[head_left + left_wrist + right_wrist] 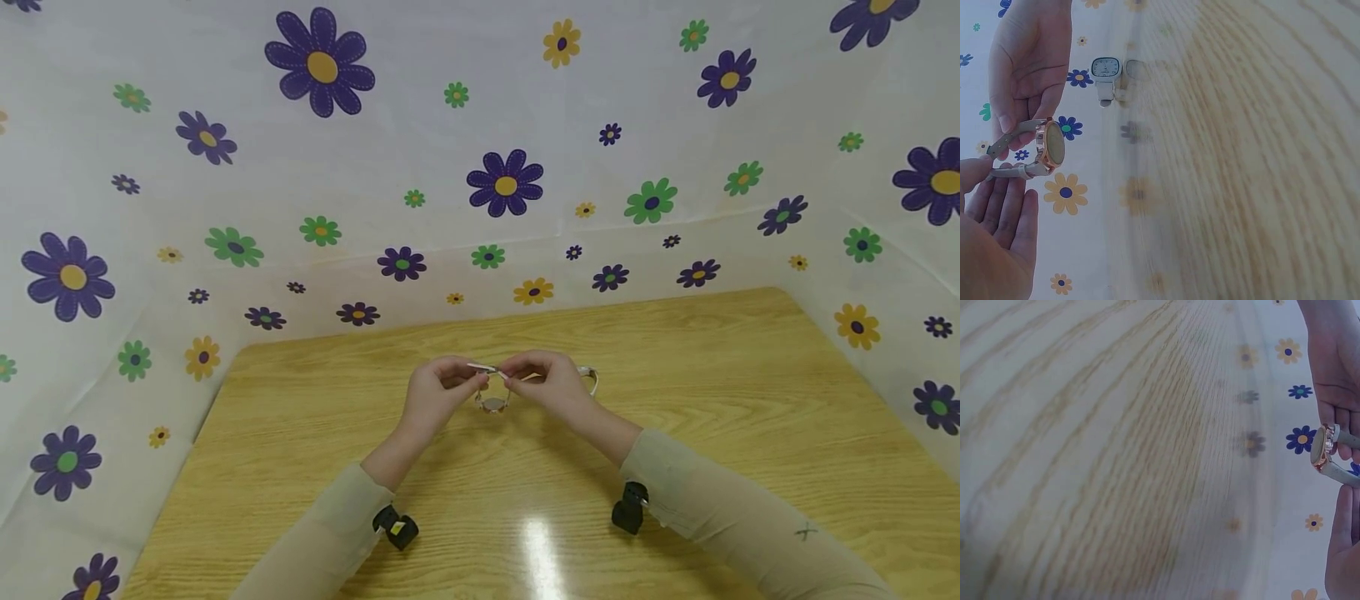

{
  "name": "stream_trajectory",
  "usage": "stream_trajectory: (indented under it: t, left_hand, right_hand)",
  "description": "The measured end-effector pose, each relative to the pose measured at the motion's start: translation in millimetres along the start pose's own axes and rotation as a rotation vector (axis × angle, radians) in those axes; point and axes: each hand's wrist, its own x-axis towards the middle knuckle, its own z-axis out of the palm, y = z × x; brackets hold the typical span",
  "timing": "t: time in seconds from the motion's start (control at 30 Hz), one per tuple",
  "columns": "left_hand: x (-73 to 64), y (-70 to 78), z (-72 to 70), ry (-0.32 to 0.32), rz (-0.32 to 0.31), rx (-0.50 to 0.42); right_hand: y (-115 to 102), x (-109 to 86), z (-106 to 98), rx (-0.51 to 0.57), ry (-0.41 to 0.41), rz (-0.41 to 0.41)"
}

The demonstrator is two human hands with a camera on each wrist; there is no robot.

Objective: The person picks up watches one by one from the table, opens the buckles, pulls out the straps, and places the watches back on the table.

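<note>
A wristwatch [492, 406] with a rose-gold round case and pale strap hangs between both hands, above the table. My left hand [438, 392] pinches one strap end between thumb and fingers. The other strap end is pinched by my right hand [553, 385], so the two ends meet at the top and the strap forms a loop. In the left wrist view the watch case [1054, 144] faces toward the table side. The right wrist view cuts off part of the strap [1340, 474] at its edge. Whether the strap ends are fastened, I cannot tell.
A second watch, white with a squarish dial [1106, 67], stands on the wooden table [712, 400] beyond my right hand. White cloth with printed flowers [420, 150] walls the table at the back and sides. Black wrist cameras [628, 510] sit on both sleeves.
</note>
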Motion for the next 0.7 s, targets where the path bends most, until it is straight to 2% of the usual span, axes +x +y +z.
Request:
stream_trajectory:
  t: [0.4,0.7]
  left_hand:
    - [-1.9,-0.4,1.1,-0.024,0.032,-0.041]
    - [-1.8,-3.4,2.9,-0.042,0.051,-0.036]
  right_hand:
    - [3.0,-0.1,1.4,-0.003,-0.007,0.003]
    - [6.1,0.5,3.0,-0.043,-0.007,0.052]
